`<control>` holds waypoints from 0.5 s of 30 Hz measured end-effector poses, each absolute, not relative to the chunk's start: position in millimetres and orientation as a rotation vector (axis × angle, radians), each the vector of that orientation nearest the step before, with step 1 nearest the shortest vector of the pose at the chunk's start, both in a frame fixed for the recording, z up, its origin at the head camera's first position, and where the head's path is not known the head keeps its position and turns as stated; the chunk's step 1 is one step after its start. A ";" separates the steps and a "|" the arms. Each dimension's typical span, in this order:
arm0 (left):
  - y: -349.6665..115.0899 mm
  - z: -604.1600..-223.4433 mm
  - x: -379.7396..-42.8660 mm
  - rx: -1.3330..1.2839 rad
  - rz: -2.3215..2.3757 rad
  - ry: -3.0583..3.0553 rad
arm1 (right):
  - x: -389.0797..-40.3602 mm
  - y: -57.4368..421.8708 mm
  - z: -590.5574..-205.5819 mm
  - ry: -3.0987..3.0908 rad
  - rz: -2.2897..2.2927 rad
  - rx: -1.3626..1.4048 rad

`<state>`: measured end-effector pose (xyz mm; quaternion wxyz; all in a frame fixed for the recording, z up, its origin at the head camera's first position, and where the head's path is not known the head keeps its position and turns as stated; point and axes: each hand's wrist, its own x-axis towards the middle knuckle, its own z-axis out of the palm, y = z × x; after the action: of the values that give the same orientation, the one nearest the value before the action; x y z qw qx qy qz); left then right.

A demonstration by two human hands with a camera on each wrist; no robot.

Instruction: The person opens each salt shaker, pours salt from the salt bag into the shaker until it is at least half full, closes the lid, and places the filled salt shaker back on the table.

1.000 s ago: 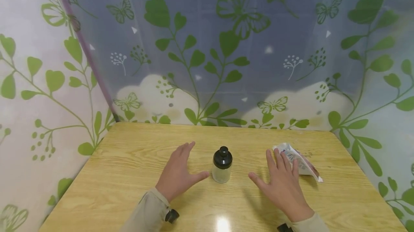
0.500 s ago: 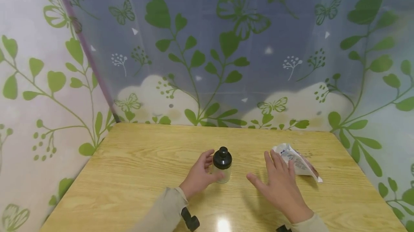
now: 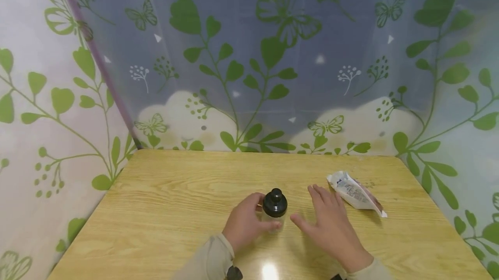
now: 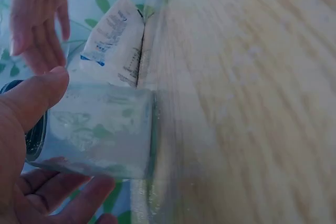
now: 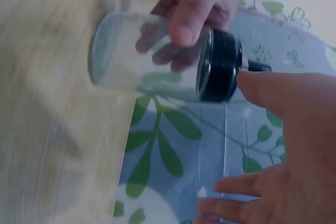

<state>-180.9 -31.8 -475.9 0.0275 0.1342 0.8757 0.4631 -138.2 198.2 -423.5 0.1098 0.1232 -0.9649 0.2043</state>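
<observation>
Two hands: left [image 3: 247,223], right [image 3: 329,223]. One bottle [image 4: 100,127], one lid [image 3: 275,204], one table [image 3: 175,189], apparently one packet [image 3: 354,194].

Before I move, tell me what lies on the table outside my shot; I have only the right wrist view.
Observer: In the head view, a white packet lies on the table, right of the bottle.
Operator: Say where the right hand is relative to it.
Observer: The head view shows that hand left of the packet, between it and the bottle.
Operator: Check whether the right thumb touches the bottle's black knob; they overlap here.
Observer: It does not; the head view shows a gap between them.
</observation>
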 end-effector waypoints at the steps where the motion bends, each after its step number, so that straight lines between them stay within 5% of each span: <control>1: -31.8 -475.6 -179.7 0.432 1.406 2.722 | -138.3 195.0 -423.7 -2.821 0.613 0.386; 9: -31.1 -470.5 -162.8 0.551 1.302 2.724 | -132.8 164.8 -428.6 -2.796 0.801 0.503; 15: -28.0 -467.6 -151.3 0.608 1.310 2.657 | -134.8 150.5 -423.2 -2.883 0.836 0.326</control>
<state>-151.3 -28.0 -467.6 0.0587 0.2007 0.8770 0.4325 -134.8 150.5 -423.2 0.0611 0.1079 -0.9530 0.2764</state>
